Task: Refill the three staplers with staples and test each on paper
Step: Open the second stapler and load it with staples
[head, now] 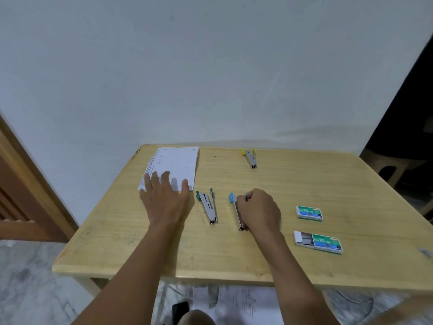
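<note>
Three small staplers lie on a wooden table [304, 174]. The yellow stapler [250, 158] is at the back. A green stapler [208, 206] lies opened in a V near the middle. My right hand [259, 211] is closed on the blue stapler [235, 208], which rests on the table. My left hand [165, 195] lies flat, fingers spread, on the near edge of a stack of white paper [174, 164]. One closed staple box [309, 212] and one slid-open staple box [318, 242] with staples showing sit to the right.
The table stands against a pale wall. A wooden door frame [28, 184] is at the left. Loose papers [236, 301] and a dark phone [180, 310] lie on the marble floor below the table's front edge. A stool [396, 165] stands at the far right.
</note>
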{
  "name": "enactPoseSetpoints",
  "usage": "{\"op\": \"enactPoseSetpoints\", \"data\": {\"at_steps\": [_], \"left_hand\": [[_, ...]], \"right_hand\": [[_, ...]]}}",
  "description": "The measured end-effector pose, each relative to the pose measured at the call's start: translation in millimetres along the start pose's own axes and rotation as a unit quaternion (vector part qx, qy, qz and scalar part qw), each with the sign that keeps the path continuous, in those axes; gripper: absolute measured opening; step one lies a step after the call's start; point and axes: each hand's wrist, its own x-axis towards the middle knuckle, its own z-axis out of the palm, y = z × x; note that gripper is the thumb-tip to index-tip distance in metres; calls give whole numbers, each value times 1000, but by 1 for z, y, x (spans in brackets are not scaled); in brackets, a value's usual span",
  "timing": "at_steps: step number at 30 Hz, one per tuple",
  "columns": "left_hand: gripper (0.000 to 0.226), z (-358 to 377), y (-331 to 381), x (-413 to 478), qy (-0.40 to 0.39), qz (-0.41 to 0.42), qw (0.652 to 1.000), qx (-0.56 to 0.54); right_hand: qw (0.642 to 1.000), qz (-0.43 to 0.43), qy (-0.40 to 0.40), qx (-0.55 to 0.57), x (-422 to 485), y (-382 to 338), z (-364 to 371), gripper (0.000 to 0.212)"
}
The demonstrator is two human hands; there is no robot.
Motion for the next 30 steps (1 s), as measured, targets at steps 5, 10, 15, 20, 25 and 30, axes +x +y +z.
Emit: {"op": "enactPoseSetpoints", "data": {"at_steps": [5,10,15,20,25,30], "left_hand": [[41,-11,11,-15,83,111,988,-72],[17,-59,68,-76,-23,64,941,-332],[36,-99,110,-117,-200,75,889,-405],[42,-115,108,-120,-256,79,859,-435],[36,-122,109,-129,-271,70,849,-449],[31,-125,111,-136,-280,76,838,-462]], "right_hand": [[989,-8,21,148,-12,11,-20,17],[953,-64,71,287,-44,1,-63,10],[919,-121,75,368,-87,-16,-94,4],[879,-91,36,466,-105,-13,-101,6],[872,-100,-109,466,-108,2,-106,24],[871,-135,-121,457,-110,14,-111,18]]}}
